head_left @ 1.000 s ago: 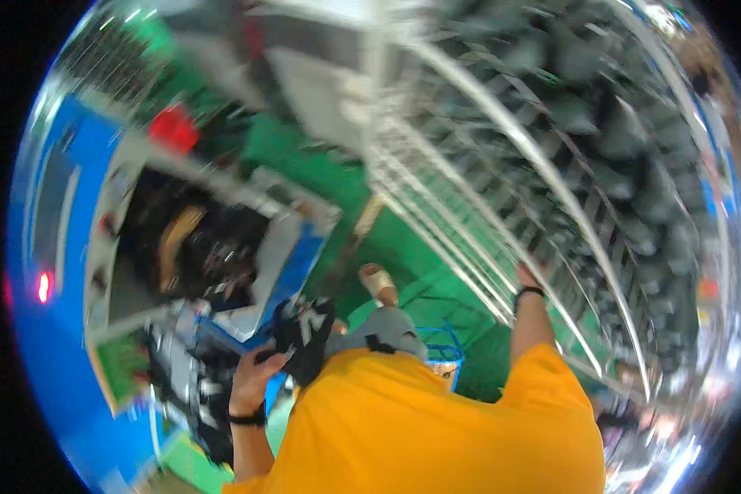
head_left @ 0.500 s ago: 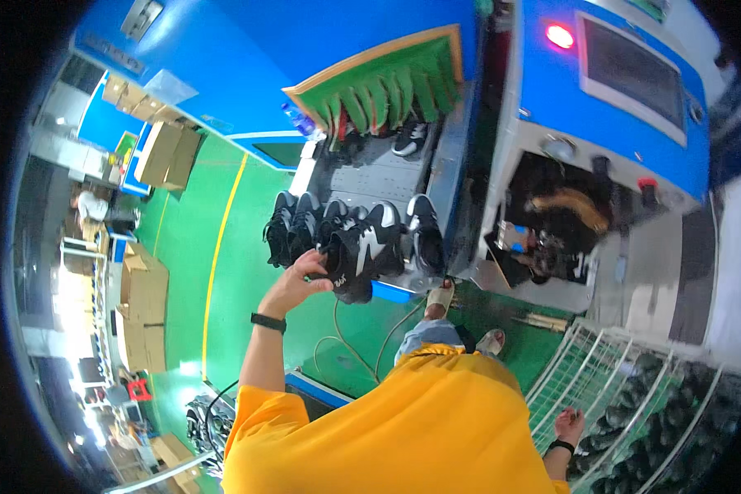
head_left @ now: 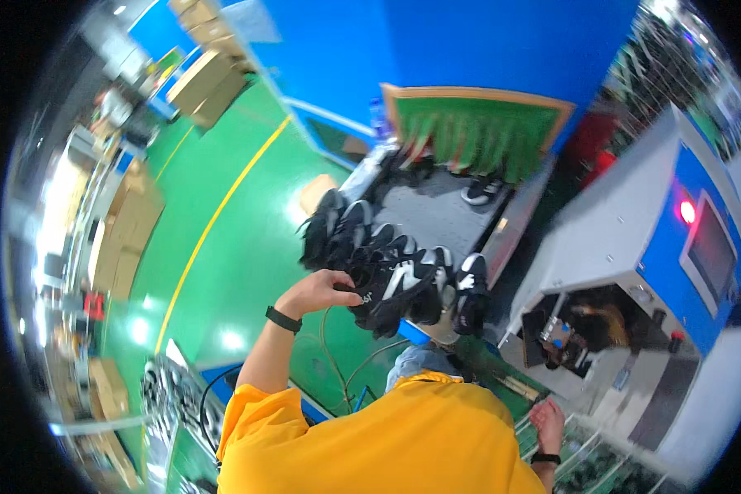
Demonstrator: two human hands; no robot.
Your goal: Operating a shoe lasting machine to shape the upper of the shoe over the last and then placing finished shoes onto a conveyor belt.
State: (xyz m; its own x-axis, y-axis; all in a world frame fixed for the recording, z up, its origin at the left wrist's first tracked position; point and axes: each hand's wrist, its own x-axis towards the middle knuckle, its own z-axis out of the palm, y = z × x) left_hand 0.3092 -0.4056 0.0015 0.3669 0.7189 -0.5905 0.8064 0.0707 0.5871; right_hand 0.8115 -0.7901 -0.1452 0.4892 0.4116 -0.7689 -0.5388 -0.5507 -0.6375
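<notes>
My left hand has its thumb and fingers closed on the heel collar of a black sneaker with a white side stripe. This sneaker is at the near end of a conveyor, among several more black-and-white sneakers standing in a row. To its left are two dark sneakers, and to its right another sneaker stands upright. My right hand hangs low at my right side, empty, with loosely bent fingers, above a white wire cart.
A blue machine with a green strip curtain spans the conveyor; a sneaker lies by the curtain. At right stands a grey-and-blue machine with a red light. Hoses cross the green floor. Cardboard boxes stand far left.
The view has turned, so the conveyor and machines appear shifted and tilted. My left hand stays at the sneaker's heel. My right hand has come up and forward.
</notes>
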